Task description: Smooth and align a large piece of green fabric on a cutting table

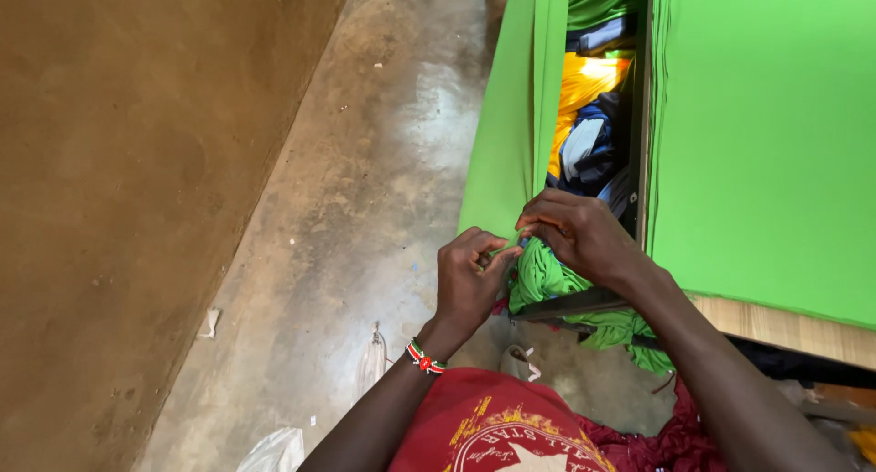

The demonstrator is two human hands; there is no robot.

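A thin strip of bright green cloth (pixel 507 245) is pinched between both hands at the surface's (pixel 776 326) near edge. The left hand (pixel 470 285) and right hand (pixel 579 235) each close their grip on it. Open concrete floor (pixel 356 217) lies leftward.

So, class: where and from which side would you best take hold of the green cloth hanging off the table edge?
Probably its narrow folded edge, where the left hand and right hand already pinch the green cloth. Come from the floor side: the strip hangs free there, while the table blocks the other side.
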